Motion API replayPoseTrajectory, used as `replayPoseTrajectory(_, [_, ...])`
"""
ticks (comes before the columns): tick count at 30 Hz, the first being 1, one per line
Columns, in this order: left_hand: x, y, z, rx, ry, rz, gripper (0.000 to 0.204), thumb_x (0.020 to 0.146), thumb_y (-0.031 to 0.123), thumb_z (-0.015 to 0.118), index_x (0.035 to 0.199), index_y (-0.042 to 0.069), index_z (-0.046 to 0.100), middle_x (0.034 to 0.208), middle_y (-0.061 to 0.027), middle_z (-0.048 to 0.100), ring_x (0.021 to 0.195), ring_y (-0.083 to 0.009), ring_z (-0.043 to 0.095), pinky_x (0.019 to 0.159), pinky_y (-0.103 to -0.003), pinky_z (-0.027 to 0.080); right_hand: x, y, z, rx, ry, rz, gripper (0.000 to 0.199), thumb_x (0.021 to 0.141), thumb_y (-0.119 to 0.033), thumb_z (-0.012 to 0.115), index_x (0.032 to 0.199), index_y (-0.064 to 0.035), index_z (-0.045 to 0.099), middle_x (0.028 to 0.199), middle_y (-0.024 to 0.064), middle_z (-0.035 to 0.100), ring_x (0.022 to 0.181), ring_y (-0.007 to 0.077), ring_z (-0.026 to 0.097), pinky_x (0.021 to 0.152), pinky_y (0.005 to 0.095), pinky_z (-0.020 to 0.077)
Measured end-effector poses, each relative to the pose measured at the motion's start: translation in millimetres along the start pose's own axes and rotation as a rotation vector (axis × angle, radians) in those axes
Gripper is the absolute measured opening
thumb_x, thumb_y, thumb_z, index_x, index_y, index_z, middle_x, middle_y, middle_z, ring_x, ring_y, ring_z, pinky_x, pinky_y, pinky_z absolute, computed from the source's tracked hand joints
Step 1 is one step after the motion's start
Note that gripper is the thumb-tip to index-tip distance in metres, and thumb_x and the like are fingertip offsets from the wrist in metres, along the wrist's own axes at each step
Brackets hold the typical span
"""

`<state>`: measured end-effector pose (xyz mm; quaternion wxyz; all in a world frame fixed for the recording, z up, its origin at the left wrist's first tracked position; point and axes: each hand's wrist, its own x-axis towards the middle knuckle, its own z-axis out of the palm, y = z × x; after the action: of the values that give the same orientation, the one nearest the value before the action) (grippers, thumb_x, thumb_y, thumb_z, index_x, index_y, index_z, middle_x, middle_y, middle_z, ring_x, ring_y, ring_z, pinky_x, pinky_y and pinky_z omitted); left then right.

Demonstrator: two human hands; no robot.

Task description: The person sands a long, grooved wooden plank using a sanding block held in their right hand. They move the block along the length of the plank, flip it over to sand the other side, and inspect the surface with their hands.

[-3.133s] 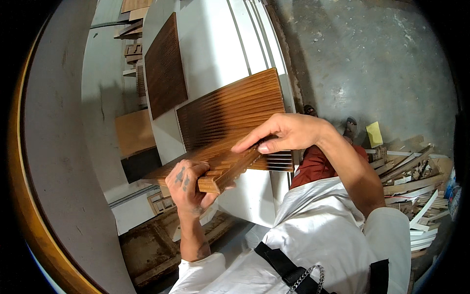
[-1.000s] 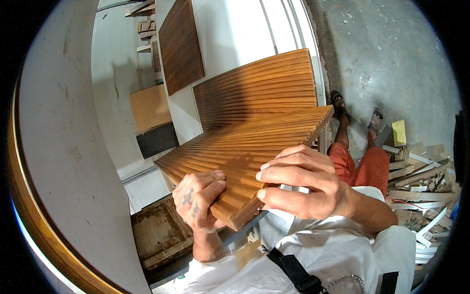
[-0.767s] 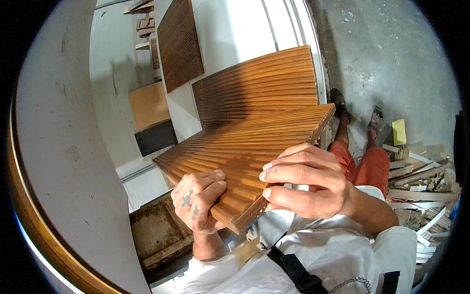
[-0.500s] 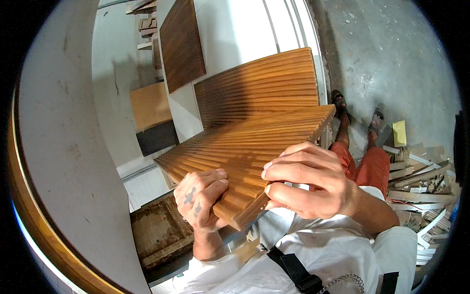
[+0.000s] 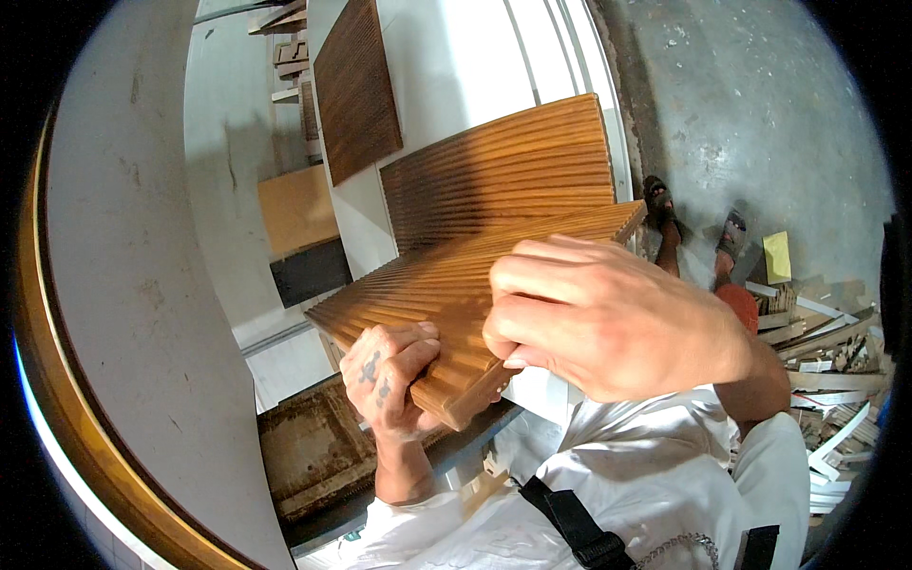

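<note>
A ribbed brown wooden panel [image 5: 432, 304] is held tilted in front of me, its near end toward my body. My left hand [image 5: 389, 375] is wrapped round the panel's near left corner, fingers on the ribbed face. My right hand [image 5: 608, 318] is closed in a pinch at the near right edge of the same panel. Its fingertips are partly hidden, so whatever they hold, if anything, cannot be made out. Just beyond, a second ribbed wooden panel [image 5: 532, 152] lies on the white table [image 5: 456, 57], partly covered by the held one.
A darker ribbed panel [image 5: 356, 95] lies farther back on the table. A tan board [image 5: 297, 209] and a black piece [image 5: 312, 274] are on the left. A person's sandalled foot [image 5: 731, 233] shows on the grey floor, near a pile of wood scraps [image 5: 836, 370] at the right.
My right hand has shifted up and left, farther over the panel, with its fingers curled tighter. The panel's near end has risen slightly. My left hand keeps its grip.
</note>
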<state>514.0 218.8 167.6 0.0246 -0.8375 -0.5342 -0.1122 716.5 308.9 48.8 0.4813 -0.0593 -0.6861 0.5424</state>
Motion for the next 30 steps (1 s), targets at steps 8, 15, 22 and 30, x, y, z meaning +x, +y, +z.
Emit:
replayPoseTrajectory(8, [1,1,-1,-0.029,0.007,0.002,0.03,0.071,0.024,0.08,0.083,0.002,0.063,0.072,-0.0113,0.067,0.066,-0.0241,0.068,0.058,-0.03,0.049,-1,16,6,0.106,-0.091,-0.096,0.019,0.081,-0.003,0.07,0.088,-0.0054,0.052,0.085,0.0076,0.052,0.077,0.0246,0.056,0.069,0.0378,0.0448])
replayPoseTrajectory(15, [-3,0,1,0.008,0.026,0.003,0.031,0.072,0.027,0.079,0.082,0.002,0.064,0.073,-0.0113,0.068,0.066,-0.0238,0.069,0.058,-0.03,0.05,-18,13,10,0.062,0.081,-0.079,0.024,0.078,0.001,0.069,0.092,-0.0056,0.05,0.081,0.0067,0.053,0.07,0.0237,0.056,0.063,0.0371,0.0441])
replayPoseTrajectory(22, [-3,-2,2,0.001,0.029,0.023,0.033,0.072,0.029,0.08,0.083,0.003,0.064,0.073,-0.0115,0.068,0.067,-0.0238,0.069,0.06,-0.03,0.051,-39,15,7,0.206,0.173,0.039,0.02,0.082,0.0,0.066,0.091,-0.0048,0.048,0.082,0.0104,0.056,0.072,0.0268,0.06,0.065,0.0387,0.048])
replayPoseTrajectory(30, [-6,-1,1,0.012,0.023,0.026,0.033,0.072,0.029,0.08,0.084,0.002,0.064,0.074,-0.0118,0.068,0.068,-0.024,0.069,0.06,-0.031,0.051,-49,14,2,0.329,0.313,0.111,0.011,0.089,-0.001,0.059,0.093,-0.0018,0.049,0.091,0.0174,0.065,0.073,0.0195,0.062,0.066,0.0315,0.0505])
